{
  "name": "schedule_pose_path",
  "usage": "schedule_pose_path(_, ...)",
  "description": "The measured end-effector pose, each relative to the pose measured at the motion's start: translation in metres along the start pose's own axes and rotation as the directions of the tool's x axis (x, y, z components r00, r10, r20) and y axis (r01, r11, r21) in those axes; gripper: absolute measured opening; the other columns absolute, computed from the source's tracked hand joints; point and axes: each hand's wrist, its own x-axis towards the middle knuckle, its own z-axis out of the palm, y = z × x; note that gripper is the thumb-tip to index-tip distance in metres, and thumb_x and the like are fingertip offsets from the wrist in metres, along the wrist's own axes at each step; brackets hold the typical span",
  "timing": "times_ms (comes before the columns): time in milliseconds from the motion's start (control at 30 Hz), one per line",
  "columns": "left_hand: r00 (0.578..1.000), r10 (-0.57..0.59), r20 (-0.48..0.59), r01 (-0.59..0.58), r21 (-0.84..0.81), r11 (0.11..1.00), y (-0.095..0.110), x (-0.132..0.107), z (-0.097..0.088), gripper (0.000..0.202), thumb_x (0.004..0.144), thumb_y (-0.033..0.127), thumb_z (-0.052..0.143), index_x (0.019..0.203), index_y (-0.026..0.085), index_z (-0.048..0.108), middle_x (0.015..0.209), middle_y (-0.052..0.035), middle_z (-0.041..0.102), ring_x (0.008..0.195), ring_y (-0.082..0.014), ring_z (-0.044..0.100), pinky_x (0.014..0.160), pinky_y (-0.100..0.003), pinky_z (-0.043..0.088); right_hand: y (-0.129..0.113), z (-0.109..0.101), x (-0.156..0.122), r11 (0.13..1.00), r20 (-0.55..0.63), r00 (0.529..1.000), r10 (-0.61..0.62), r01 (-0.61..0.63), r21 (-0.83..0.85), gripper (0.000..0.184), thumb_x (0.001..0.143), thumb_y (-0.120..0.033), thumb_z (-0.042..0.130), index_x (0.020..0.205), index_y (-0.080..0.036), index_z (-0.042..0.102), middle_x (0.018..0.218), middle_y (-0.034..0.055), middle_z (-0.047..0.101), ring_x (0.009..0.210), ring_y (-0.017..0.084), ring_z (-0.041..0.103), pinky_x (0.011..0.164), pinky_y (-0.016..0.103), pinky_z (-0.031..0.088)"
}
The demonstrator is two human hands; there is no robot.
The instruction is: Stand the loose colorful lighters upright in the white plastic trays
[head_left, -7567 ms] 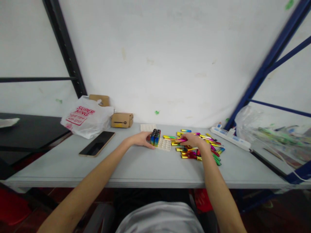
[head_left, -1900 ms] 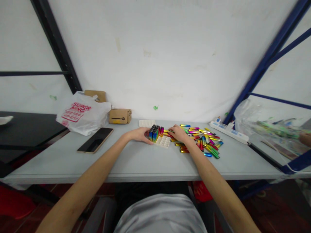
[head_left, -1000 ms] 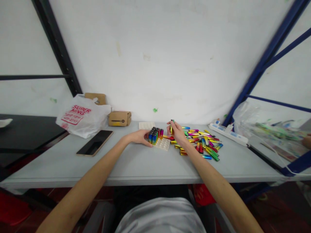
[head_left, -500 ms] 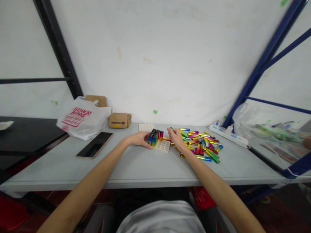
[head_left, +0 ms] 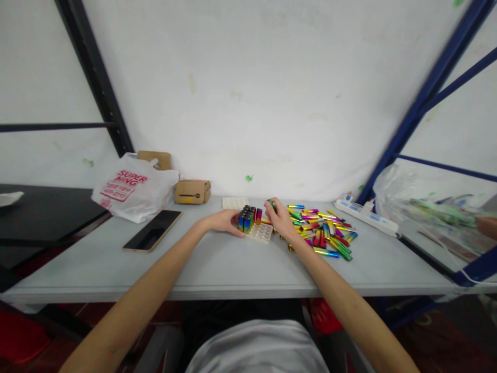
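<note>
A white tray (head_left: 261, 233) with round pockets lies on the table, its left part filled with upright shiny lighters (head_left: 247, 220) in rainbow colours with dark tops. My left hand (head_left: 227, 223) curls round the left side of this standing group, thumb in front and fingers behind. Just right of the tray, my right hand (head_left: 280, 217) is closed above the table on a green lighter (head_left: 273, 206), mostly covered by the fingers. A loose pile of lighters (head_left: 322, 230) in gold, red, green, blue and purple spreads beside that hand.
Behind the tray lies a second white tray (head_left: 235, 203). To the left are a small cardboard box (head_left: 192, 192), a white plastic bag (head_left: 134, 189) and a phone (head_left: 153, 231). A power strip (head_left: 366, 217) runs along the right. Another person's hand (head_left: 487, 227) shows at the far right edge.
My right hand has lifted slightly and turned, so more of the green lighter shows. My left hand keeps its hold. The other person's hand at the far right reaches further into view.
</note>
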Motion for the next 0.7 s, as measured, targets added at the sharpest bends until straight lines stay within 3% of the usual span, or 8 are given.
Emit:
schedule_pose_path(100,1.000,0.001,0.000,-0.001,-0.001,1.000,-0.001,0.000,0.000,0.073,0.063,0.052,0.083,0.124,0.019,0.062,0.115,-0.0043,0.071,0.101,-0.0242,0.064,0.088,-0.029,0.048,-0.011,-0.008,0.000,0.987,0.061,0.991,-0.122,0.127,-0.099,0.033,0.101,-0.048,0.039,0.100,-0.020,0.057,0.079,0.0010,0.061,0.073,0.016,0.057,0.071,0.027,0.043)
schedule_pose_path(233,1.000,-0.011,-0.001,0.011,0.025,1.000,-0.001,0.000,0.000,0.074,0.063,0.053,0.083,0.125,0.018,0.062,0.115,-0.0054,0.070,0.099,-0.0244,0.064,0.084,-0.029,0.049,-0.017,-0.012,0.002,0.936,0.084,0.966,-0.244,0.257,-0.241,0.036,0.097,-0.049,0.048,0.089,-0.018,0.065,0.090,0.0078,0.062,0.086,0.019,0.057,0.080,0.029,0.045)
schedule_pose_path(433,1.000,-0.012,-0.019,0.013,0.040,0.999,0.001,-0.001,-0.001,0.073,0.062,0.051,0.083,0.124,0.018,0.063,0.116,-0.0051,0.070,0.102,-0.0250,0.063,0.087,-0.030,0.048,-0.013,-0.010,0.000,0.936,0.171,0.972,-0.159,0.203,-0.286,0.038,0.096,-0.051,0.052,0.081,-0.019,0.066,0.065,0.0002,0.060,0.059,0.014,0.052,0.060,0.026,0.038)
schedule_pose_path(700,1.000,-0.011,-0.021,0.011,0.024,1.000,-0.001,-0.001,0.000,0.073,0.062,0.052,0.083,0.123,0.018,0.063,0.116,-0.0054,0.070,0.102,-0.0246,0.063,0.086,-0.029,0.049,-0.005,-0.005,0.000,0.932,0.254,0.958,-0.135,0.210,-0.295,0.036,0.095,-0.051,0.055,0.082,-0.019,0.067,0.066,0.0012,0.066,0.058,0.014,0.055,0.061,0.025,0.037)
